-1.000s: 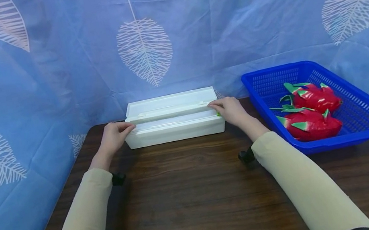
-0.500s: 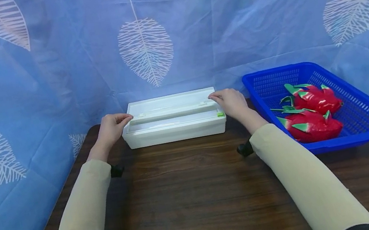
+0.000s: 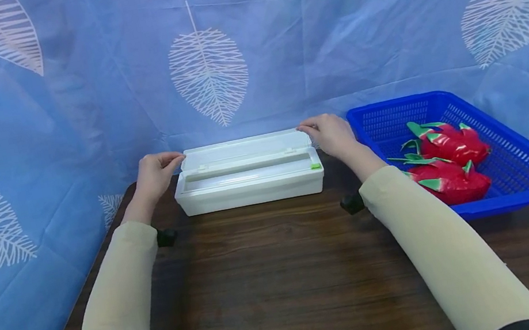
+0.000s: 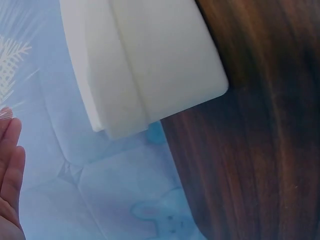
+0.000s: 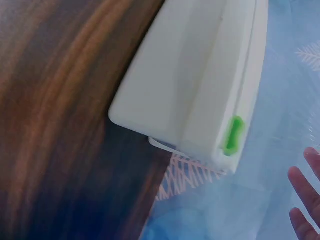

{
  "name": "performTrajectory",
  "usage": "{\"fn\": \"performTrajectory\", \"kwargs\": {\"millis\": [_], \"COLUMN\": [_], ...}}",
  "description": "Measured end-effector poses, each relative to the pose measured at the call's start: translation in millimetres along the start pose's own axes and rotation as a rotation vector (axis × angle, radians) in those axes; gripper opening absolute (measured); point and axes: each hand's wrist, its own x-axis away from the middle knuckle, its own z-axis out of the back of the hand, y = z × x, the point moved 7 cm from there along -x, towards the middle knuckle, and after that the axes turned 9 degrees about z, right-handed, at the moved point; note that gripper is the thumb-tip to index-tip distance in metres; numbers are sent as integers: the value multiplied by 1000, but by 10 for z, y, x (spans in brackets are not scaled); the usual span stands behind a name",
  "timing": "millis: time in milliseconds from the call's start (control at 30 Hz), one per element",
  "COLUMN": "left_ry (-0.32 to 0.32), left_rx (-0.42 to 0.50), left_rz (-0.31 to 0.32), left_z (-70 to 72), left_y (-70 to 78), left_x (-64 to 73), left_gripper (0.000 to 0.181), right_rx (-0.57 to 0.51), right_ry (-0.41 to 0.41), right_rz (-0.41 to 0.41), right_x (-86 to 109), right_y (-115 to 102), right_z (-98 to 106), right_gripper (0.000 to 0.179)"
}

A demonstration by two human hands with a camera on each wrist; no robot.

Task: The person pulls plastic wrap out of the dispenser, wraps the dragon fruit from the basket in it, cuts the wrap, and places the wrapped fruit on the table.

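Wrap dispenser (image 3: 251, 194) laid lengthwise between left hand (image 3: 153, 177) and right hand (image 3: 335, 134)
Clear film (image 4: 19, 104) seems pinched by both, neither nearer

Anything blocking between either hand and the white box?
No obstacle visible between left hand or right hand and white box. Faint creases at the left fingertips suggest clear film, hard to confirm. Blue basket sits off to the right.

Two bare hands, a left hand (image 3: 154, 176) and a right hand (image 3: 333, 135), flank upper centre, with one thin clear film (image 4: 19, 104). Between them: one long white plastic box (image 3: 252, 194), one white lid (image 3: 246, 149), one small green tab (image 3: 315, 166). At right: one blue perforated plastic basket (image 3: 517, 200), two glossy red dragon fruits (image 3: 459, 145).
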Motion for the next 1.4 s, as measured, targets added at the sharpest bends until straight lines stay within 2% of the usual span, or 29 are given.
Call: {"fn": "performTrajectory", "kwargs": {"millis": [233,533,833,1133,1400], "left_ry": [1,27,58,75,116], "left_rx": [11,11,36,69,49], "left_rz": [-13,-49,-60,-72,-53], "left_z": [85,276,422,582,722], "left_y": [82,214,356,508,612], "left_x": [-10,-18,-87,-76,-65], "left_gripper": [29,29,32,36,37], "right_rx": [-21,-75,-81,-84,-111], "right_ry": [3,59,65,105,120], "right_rz": [-11,-16,-11,41,70], "right_x": [-41,-86,-149,-183,-220], "right_y": [-27,-96,-158,-261,-379], "right_z": [117,279,469,689,835], "right_gripper": [37,35,36,36,36]}}
